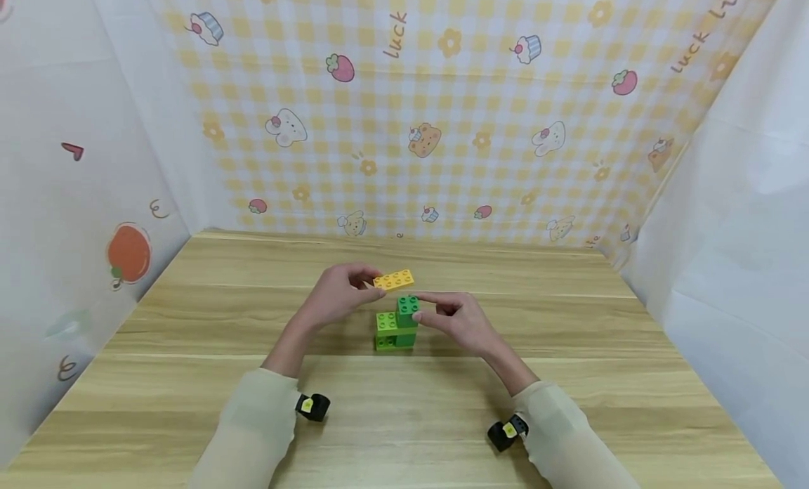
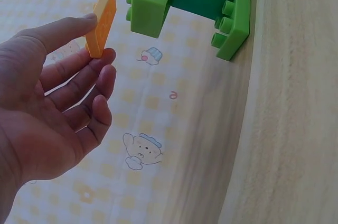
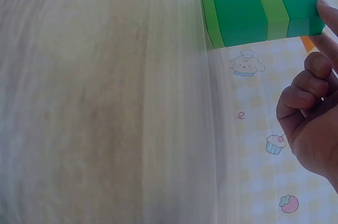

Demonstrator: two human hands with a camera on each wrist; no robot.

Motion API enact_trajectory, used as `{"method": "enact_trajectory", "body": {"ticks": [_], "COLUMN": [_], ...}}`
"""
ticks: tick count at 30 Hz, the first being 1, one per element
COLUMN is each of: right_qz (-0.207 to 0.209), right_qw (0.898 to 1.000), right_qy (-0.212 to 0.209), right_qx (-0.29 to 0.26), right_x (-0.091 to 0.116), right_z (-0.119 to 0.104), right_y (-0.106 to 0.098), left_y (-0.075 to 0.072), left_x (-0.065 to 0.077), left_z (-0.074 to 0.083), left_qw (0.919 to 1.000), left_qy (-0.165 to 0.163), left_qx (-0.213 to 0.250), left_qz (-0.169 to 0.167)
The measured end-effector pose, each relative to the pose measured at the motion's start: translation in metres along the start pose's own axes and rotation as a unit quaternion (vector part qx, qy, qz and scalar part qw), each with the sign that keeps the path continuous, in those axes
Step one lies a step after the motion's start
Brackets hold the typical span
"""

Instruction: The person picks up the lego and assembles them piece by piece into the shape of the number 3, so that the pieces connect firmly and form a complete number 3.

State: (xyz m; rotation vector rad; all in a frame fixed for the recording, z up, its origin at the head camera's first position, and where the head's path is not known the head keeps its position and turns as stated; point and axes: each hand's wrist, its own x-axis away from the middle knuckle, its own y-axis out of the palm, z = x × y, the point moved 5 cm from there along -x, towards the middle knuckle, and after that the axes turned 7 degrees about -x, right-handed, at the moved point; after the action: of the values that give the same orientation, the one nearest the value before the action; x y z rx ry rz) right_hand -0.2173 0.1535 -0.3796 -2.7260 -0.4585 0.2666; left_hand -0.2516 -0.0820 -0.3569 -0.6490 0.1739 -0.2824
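A stack of toy building bricks stands on the wooden table, with light green plates (image 1: 387, 321) and dark green blocks (image 1: 407, 308) in alternating layers. My left hand (image 1: 338, 292) pinches a flat yellow brick (image 1: 393, 280) by one end, between thumb and fingers. It is held in the air just behind and above the stack, studs up. At the stack's top, my right hand (image 1: 460, 322) pinches the upper dark green block (image 3: 301, 10) between thumb and index finger. Its other fingers (image 3: 306, 84) are curled in.
The wooden table (image 1: 404, 419) spreads around the stack on all sides. A yellow checked cloth (image 1: 379, 124) hangs behind it, and white cloths (image 1: 727, 194) hang at left and right. Black wrist cameras (image 1: 313, 407) are strapped to both sleeves.
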Motion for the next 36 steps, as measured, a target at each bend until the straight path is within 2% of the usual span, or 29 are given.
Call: {"method": "enact_trajectory", "body": {"ticks": [11,24,36], "right_qz": [0.005,0.001,0.002], "right_qw": [1.0,1.0,1.0], "right_qy": [0.004,0.001,-0.001], "right_qx": [0.003,0.0,-0.006], "right_x": [-0.001,-0.002,-0.002], "right_z": [-0.001,0.0,0.002], "right_y": [-0.002,-0.001,0.0], "left_y": [-0.007,-0.007,-0.007], "left_x": [0.009,0.015,0.017], "left_z": [0.011,0.012,0.015], "left_qw": [0.9994,0.9976,0.9962], "left_qy": [0.029,0.046,0.059], "left_qx": [0.012,0.026,0.024], "left_qz": [-0.012,-0.044,-0.059]}}
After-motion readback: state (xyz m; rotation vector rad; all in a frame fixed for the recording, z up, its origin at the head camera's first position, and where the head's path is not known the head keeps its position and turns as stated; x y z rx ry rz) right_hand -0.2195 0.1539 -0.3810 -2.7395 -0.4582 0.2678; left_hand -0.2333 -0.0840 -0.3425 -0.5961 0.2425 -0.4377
